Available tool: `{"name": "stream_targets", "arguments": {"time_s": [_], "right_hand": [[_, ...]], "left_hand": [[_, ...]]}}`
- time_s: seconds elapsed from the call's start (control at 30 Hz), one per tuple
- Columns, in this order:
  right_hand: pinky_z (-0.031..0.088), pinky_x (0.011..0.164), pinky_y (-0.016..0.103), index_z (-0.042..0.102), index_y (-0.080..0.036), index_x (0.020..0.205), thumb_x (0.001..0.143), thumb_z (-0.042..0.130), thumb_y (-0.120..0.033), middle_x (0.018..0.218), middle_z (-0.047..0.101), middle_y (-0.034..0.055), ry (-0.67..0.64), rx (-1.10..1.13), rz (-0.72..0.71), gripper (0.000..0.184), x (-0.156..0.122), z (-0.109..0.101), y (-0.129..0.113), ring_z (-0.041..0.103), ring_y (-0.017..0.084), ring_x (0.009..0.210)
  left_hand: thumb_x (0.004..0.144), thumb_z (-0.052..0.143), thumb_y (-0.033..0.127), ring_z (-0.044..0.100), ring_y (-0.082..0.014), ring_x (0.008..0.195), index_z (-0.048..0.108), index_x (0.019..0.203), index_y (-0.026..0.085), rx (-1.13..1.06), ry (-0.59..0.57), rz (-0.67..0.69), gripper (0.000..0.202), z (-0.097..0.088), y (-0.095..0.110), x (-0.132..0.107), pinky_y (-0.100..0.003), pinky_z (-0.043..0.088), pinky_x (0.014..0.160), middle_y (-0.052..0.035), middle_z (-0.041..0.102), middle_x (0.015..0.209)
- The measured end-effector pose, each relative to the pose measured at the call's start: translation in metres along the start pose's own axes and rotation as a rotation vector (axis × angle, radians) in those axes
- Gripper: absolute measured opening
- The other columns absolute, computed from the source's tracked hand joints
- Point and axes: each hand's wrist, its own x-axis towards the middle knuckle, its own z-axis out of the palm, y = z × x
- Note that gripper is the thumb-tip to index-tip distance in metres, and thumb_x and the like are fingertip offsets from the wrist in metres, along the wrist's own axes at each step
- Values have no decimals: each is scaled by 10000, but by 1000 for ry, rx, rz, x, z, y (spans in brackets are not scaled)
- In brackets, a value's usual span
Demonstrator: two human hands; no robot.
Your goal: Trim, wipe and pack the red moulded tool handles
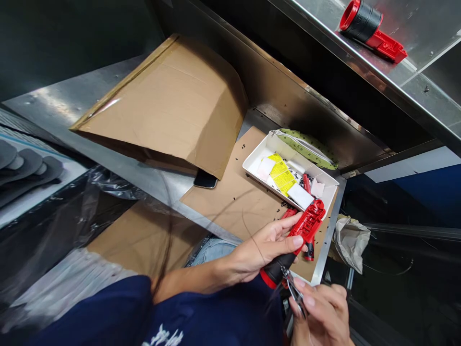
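My left hand [264,247] is wrapped round a red and black plastic tool housing [300,235], holding it just above the near edge of the steel bench. My right hand [320,310], lower right, pinches a small metal tool [293,287], maybe tweezers or pliers, whose tip touches the black end of the housing. A white tray [254,161] beyond the hands holds yellow labels, white pads and small red parts.
A brown cardboard sheet [234,192] with scattered small black screws covers the bench. A folded cardboard box [173,105] lies at the left, a phone [205,181] peeking from under it. Another red and black housing [370,29] lies on the upper shelf. Crumpled paper [351,238] hangs at the right.
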Motion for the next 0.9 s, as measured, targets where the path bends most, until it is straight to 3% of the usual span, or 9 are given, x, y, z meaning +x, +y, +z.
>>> {"name": "stream_targets", "arguments": {"time_s": [0.17,0.43,0.9], "right_hand": [[442,811,394,610,-252,904,848,762,-232,749,727,-28,141,-6,83,163,-18,-10,3,571,162,683],[425,828,387,627,-185,931,821,757,-177,832,761,30,74,97,103,170,-1,6,-2,626,173,730],[426,787,367,633,-202,897,838,727,-170,809,774,-7,39,49,102,115,8,6,-3,615,148,659]], "left_hand": [[689,889,447,541,-77,724,595,1391,199,-54,-12,-51,799,-1,2,1,-167,438,649,-18,658,901],[733,866,418,530,-60,632,589,1387,161,-65,-16,-39,755,2,7,-1,-154,422,591,-11,660,839],[744,860,390,540,-105,811,608,1386,214,-22,-13,-11,712,-1,3,4,-156,426,645,-36,662,939]]}}
